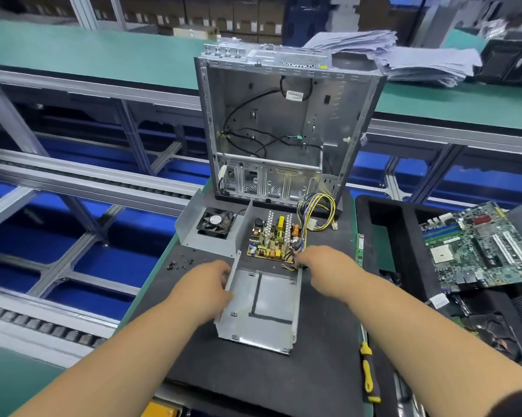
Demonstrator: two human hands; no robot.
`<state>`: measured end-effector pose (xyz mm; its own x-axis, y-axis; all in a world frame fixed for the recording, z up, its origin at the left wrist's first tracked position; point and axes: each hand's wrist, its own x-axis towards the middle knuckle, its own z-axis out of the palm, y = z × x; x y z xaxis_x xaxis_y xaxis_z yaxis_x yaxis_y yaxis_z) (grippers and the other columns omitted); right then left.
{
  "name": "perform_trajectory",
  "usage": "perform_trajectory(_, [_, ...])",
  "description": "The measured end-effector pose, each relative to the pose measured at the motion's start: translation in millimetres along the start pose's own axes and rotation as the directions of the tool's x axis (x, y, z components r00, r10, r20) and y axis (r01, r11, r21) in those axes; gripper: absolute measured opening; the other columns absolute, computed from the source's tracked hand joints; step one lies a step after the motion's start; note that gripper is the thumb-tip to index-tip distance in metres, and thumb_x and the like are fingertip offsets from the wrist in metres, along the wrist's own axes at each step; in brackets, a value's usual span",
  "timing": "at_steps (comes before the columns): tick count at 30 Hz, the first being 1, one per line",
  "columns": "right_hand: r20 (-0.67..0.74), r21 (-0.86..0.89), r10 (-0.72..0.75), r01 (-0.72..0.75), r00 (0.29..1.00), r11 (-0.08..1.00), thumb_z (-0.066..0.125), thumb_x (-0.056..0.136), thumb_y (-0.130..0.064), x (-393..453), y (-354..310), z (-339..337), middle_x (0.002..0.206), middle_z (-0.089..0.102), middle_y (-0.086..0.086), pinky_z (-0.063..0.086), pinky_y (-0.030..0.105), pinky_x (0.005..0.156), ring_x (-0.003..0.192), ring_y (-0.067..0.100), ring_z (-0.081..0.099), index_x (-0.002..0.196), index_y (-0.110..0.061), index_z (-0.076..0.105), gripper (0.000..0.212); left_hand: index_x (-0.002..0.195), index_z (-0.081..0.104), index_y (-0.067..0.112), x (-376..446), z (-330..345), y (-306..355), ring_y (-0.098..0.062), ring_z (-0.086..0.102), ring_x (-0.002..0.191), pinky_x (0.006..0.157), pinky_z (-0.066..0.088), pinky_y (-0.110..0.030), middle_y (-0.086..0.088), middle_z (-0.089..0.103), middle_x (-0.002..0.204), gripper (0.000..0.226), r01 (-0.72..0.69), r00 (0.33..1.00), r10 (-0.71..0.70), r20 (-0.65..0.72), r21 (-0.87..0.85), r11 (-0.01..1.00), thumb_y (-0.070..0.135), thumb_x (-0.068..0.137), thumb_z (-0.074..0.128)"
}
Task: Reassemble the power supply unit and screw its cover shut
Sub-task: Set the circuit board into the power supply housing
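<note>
One empty computer case point(283, 127) stands upright at the far end of the black mat point(253, 377), open side toward the camera, loose black cables inside. One motherboard point(482, 245) lies in a black foam tray point(404, 236) to the right of the mat, well apart from the work.

The power supply unit lies in three parts on the mat. One metal cover point(214, 233), carrying one black fan point(215, 221), sits at left just in front of the case. One circuit board point(276, 239) lies beside it to the right, with one bundle of yellow, black and purple wires point(316, 212) looping up from its far right corner. One metal base shell point(262, 308) lies nearest the camera, open side up, its far edge meeting the board.

The left hand point(205, 291) grips the shell's left wall, fingers curled over the edge. The right hand point(322, 263) reaches to the shell's far right corner by the board; its fingertips are hidden, so what they hold cannot be told.

One yellow-handled screwdriver point(368, 374) lies along the mat's right edge. A scatter of small black screws point(178, 264), too small to count, lies left of the shell.
</note>
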<state>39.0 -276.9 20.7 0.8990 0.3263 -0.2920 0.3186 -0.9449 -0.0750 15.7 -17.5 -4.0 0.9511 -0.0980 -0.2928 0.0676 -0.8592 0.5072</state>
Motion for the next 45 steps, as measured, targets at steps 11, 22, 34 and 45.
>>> perform_trajectory(11, [-0.03,0.003,-0.005,0.005,1.0,1.0,0.066,0.089,-0.031,-41.9,6.8,17.8,0.105,0.06,0.001,0.048,0.033,0.076,0.096,0.023,0.056,0.103,-0.021,0.065,0.018,0.11,0.062,0.036,29.7,12.8,34.5,-0.017,0.061,0.091,0.076,0.056,-0.036,0.011,0.066,0.104,0.048,-0.098,0.99,0.112,-0.088,0.15,0.984,0.0,0.082,0.05])
perform_trajectory(22, [-0.007,0.046,-0.002,0.002,1.0,0.999,0.045,0.089,-0.069,-56.9,15.7,4.5,0.1,0.062,-0.003,0.052,0.036,0.075,0.093,0.02,0.059,0.103,-0.028,0.063,0.047,0.119,0.063,0.028,-15.7,32.8,41.9,-0.01,0.052,0.111,0.098,0.045,-0.03,0.01,0.057,0.115,0.03,-0.333,0.926,0.325,-0.194,-0.01,0.943,0.03,0.089,0.067])
perform_trajectory(34, [-0.068,-0.036,-0.179,0.177,0.981,0.984,0.052,0.093,-0.023,15.4,-17.8,18.4,0.144,0.045,0.008,0.043,0.046,0.1,0.125,0.034,0.043,0.145,-0.022,0.039,0.053,0.107,0.068,0.034,-68.7,48.5,28.2,-0.001,0.047,0.09,0.081,0.036,-0.02,0.016,0.059,0.104,0.025,-0.394,0.919,0.389,0.066,0.222,0.892,0.046,0.086,0.068])
perform_trajectory(45, [-0.155,-0.006,0.062,-0.064,0.986,0.998,0.048,0.097,-0.035,-24.0,10.4,22.5,0.095,0.061,0.002,0.044,0.033,0.066,0.084,0.027,0.055,0.095,-0.017,0.056,0.019,0.123,0.06,0.031,-67.2,40.2,12.3,-0.019,0.048,0.114,0.088,0.043,-0.031,0.007,0.051,0.121,0.036,-0.098,0.924,0.18,-0.338,0.246,0.964,0.034,0.089,0.068])
